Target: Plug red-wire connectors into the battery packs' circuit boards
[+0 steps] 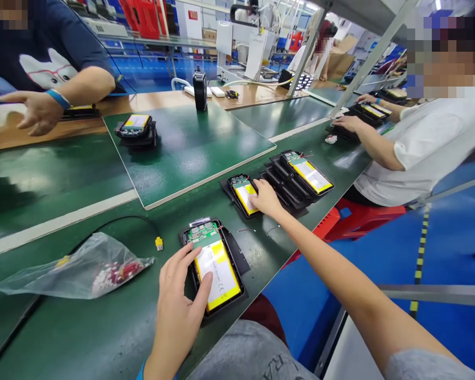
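In front of me an opened power bank [217, 269] lies on the green bench, its black case holding a white-and-yellow battery and a green circuit board. My left hand [178, 295] rests over its left side with fingers and thumb apart, the thumb on the battery. Farther off, my right hand [267, 199] grips the right edge of a second opened power bank [244, 196], thumb on its battery, some fingers hidden. Beside that hand lies a row of black case shells [287, 182], with another opened power bank [311, 175] on the right end.
A clear plastic bag [98, 266] of small red-and-white parts lies left, near a black cable with a yellow connector [159, 243]. A raised green board [190, 153] carries stacked units [136, 129] and an upright black device [200, 91]. Co-workers sit across and at right.
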Demonstrator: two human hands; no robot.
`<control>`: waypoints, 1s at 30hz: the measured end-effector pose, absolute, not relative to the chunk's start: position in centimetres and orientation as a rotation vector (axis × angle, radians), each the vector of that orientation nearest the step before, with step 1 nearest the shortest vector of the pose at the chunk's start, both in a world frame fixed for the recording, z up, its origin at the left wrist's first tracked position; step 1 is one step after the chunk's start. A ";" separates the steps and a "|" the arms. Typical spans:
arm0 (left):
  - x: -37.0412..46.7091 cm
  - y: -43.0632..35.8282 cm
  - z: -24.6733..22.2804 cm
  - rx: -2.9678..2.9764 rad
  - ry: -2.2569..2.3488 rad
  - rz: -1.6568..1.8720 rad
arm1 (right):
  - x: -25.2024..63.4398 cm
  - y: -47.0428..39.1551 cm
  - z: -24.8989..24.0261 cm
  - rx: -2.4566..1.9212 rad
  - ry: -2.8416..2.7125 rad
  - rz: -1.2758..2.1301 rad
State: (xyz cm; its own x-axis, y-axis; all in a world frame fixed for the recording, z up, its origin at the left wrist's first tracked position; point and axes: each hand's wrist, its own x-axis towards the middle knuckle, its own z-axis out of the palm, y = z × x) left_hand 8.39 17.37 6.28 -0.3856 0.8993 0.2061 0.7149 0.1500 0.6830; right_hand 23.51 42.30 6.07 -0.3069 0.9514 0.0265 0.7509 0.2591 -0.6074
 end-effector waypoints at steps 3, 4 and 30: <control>8.2 16.9 5.9 1.594 2.200 1.096 | 24.4 38.0 6.2 -1.414 -2.418 0.435; 8.2 16.8 5.8 1.600 2.206 1.107 | 24.7 36.7 6.1 -1.392 -2.533 0.353; 12.1 18.8 9.3 1.578 1.825 1.358 | 22.2 24.5 8.7 -0.601 -0.804 2.243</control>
State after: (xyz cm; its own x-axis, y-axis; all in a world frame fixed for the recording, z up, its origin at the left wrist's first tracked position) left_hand 12.07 18.78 9.28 -0.3036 0.9044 0.2998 0.5472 -0.0921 0.8319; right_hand 22.23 24.51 8.71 -0.6689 0.7189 -0.1892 -0.4349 -0.5849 -0.6847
